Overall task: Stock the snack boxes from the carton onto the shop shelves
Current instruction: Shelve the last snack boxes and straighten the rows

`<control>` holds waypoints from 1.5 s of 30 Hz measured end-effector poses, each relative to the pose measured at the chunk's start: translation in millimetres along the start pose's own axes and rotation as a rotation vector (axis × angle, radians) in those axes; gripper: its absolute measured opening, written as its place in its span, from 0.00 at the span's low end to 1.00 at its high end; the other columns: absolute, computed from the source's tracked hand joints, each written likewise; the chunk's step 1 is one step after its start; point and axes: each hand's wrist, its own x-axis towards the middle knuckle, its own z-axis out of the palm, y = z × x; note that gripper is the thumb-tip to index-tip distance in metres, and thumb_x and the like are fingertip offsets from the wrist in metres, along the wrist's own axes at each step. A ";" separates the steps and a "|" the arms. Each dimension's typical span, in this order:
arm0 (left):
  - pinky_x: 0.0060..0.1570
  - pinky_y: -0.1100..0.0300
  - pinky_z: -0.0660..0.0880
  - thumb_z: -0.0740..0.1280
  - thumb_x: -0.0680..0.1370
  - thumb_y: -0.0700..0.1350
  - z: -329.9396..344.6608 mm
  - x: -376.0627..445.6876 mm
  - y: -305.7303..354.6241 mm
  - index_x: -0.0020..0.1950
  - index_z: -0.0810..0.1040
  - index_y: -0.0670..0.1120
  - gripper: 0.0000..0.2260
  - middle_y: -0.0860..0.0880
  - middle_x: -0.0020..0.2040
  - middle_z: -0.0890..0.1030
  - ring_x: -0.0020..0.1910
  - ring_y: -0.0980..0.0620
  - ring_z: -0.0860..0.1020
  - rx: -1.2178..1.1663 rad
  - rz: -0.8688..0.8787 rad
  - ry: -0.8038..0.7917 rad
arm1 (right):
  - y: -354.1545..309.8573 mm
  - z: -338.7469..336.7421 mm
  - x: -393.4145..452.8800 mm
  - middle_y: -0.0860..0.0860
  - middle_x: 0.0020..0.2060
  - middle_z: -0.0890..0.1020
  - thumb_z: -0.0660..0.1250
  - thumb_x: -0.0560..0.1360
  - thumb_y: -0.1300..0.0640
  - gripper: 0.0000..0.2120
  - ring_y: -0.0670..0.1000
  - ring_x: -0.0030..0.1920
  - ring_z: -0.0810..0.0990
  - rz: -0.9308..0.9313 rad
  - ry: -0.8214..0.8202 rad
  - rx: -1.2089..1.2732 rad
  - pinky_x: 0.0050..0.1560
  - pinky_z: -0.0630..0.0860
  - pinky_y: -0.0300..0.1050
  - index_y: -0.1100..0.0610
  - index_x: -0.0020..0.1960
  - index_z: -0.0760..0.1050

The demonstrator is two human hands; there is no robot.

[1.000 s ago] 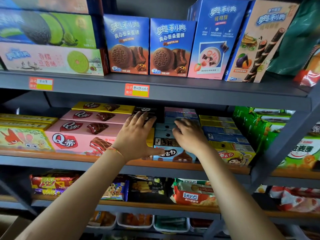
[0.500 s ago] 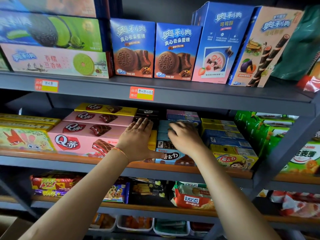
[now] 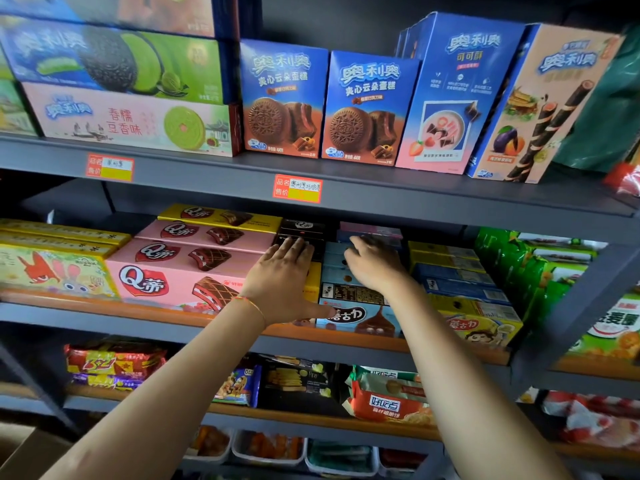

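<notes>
My left hand (image 3: 280, 275) lies flat, fingers straight, on the yellow box and the black Q box (image 3: 302, 227) in the middle shelf's centre, thumb pointing right. My right hand (image 3: 375, 266) rests on the stack of blue snack boxes (image 3: 349, 292) beside it, fingers curled over the top blue box at the back. Pink and yellow Q boxes (image 3: 194, 258) are stacked to the left, yellow and blue boxes (image 3: 460, 282) to the right. A corner of the brown carton (image 3: 19, 448) shows at bottom left.
The grey top shelf (image 3: 381, 192) carries upright blue cookie boxes (image 3: 367, 105) close above my hands. Green packets (image 3: 519, 268) fill the middle shelf's right end behind a slanted grey post (image 3: 585, 299). Lower shelves hold biscuit packs (image 3: 388, 396) and plastic tubs (image 3: 270, 448).
My right hand has slid a little further back on the blue stack and its fingers have curled. My left hand stays flat in place. The view shifted slightly.
</notes>
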 end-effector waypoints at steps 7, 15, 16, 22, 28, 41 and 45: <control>0.79 0.51 0.45 0.58 0.67 0.79 0.7 1.0 -0.4 0.82 0.44 0.45 0.56 0.45 0.82 0.45 0.81 0.47 0.45 -0.004 0.005 0.012 | -11.1 0.3 -2.7 0.52 0.77 0.63 0.48 0.83 0.46 0.24 0.56 0.75 0.63 -0.054 -0.011 -0.014 0.72 0.60 0.52 0.51 0.78 0.60; 0.80 0.50 0.46 0.58 0.68 0.79 3.6 1.8 -0.7 0.82 0.45 0.45 0.55 0.45 0.82 0.46 0.81 0.47 0.45 -0.005 0.001 0.029 | -11.4 1.0 -4.0 0.52 0.78 0.62 0.48 0.83 0.46 0.25 0.57 0.75 0.63 -0.064 -0.009 0.036 0.71 0.63 0.51 0.50 0.79 0.58; 0.80 0.50 0.46 0.58 0.68 0.79 3.4 1.8 -0.6 0.82 0.45 0.45 0.55 0.45 0.82 0.46 0.81 0.47 0.45 -0.006 0.001 0.031 | -10.8 1.8 -3.5 0.52 0.78 0.62 0.48 0.83 0.46 0.25 0.57 0.75 0.63 -0.063 -0.011 0.039 0.71 0.62 0.51 0.50 0.79 0.58; 0.79 0.50 0.45 0.57 0.67 0.79 2.5 1.1 -1.0 0.82 0.45 0.45 0.56 0.45 0.82 0.46 0.81 0.47 0.45 -0.009 0.005 0.032 | -4.3 -0.7 10.4 0.54 0.79 0.57 0.50 0.82 0.47 0.25 0.58 0.78 0.55 -0.055 0.044 -0.018 0.76 0.50 0.57 0.53 0.77 0.60; 0.79 0.51 0.45 0.58 0.68 0.79 3.0 1.1 -1.0 0.82 0.45 0.45 0.55 0.45 0.82 0.46 0.81 0.47 0.45 -0.022 0.004 0.036 | 2.2 1.2 22.7 0.52 0.81 0.48 0.50 0.78 0.30 0.38 0.57 0.80 0.47 0.050 -0.055 0.005 0.78 0.46 0.59 0.48 0.81 0.48; 0.79 0.51 0.44 0.58 0.68 0.78 1.5 0.0 -0.1 0.82 0.45 0.45 0.55 0.45 0.82 0.46 0.81 0.47 0.45 -0.024 0.004 0.035 | -6.6 4.9 28.4 0.50 0.80 0.54 0.52 0.79 0.36 0.31 0.58 0.78 0.54 0.044 -0.085 0.136 0.74 0.55 0.57 0.42 0.80 0.51; 0.79 0.51 0.45 0.58 0.68 0.78 1.2 0.0 -0.2 0.82 0.46 0.45 0.54 0.45 0.82 0.47 0.81 0.47 0.46 -0.023 0.004 0.034 | -7.7 4.3 28.2 0.50 0.80 0.54 0.49 0.81 0.42 0.27 0.58 0.78 0.54 0.033 -0.077 0.123 0.74 0.55 0.58 0.43 0.79 0.52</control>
